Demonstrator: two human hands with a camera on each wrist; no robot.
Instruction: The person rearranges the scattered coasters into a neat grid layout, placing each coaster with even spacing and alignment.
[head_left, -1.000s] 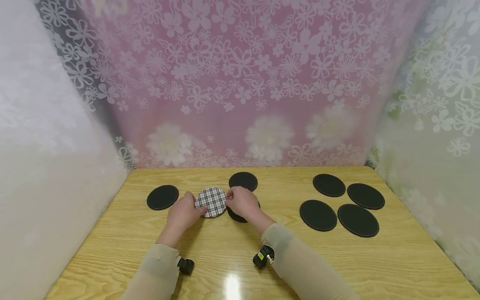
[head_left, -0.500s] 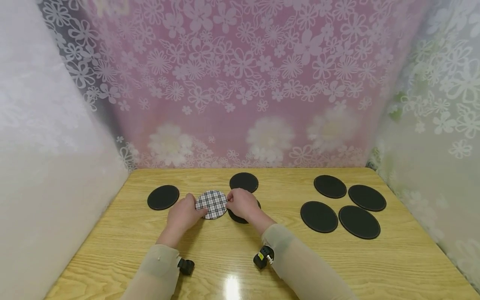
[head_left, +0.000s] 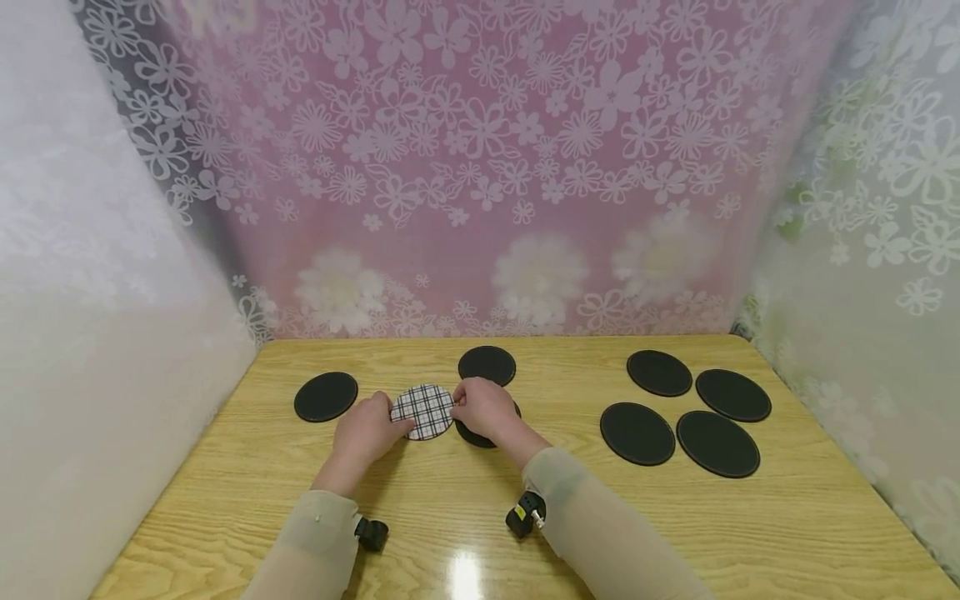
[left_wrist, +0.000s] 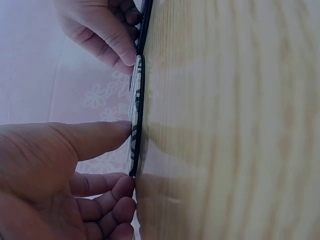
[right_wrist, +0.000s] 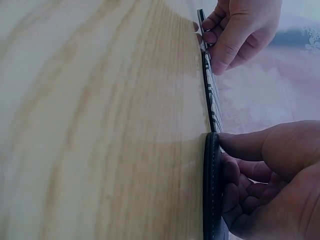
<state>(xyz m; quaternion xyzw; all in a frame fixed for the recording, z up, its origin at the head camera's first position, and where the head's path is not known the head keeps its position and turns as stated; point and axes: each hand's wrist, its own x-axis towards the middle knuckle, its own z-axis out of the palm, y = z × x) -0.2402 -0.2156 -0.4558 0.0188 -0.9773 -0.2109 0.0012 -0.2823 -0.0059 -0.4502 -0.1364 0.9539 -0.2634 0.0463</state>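
— White checked coaster (head_left: 429,408): nearer which hand?
— Neither; it's round, flat between them. Left hand (head_left: 367,429), curled, pinches its left rim; right hand (head_left: 483,407), likewise, its right, beside one black coaster (head_left: 474,437).

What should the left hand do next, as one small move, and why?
Perhaps ease the left hand off the round black-and-white checked disc: its thumb touches it, but the disc seems to lie flat on the wood-grain table, beside a round black disc.
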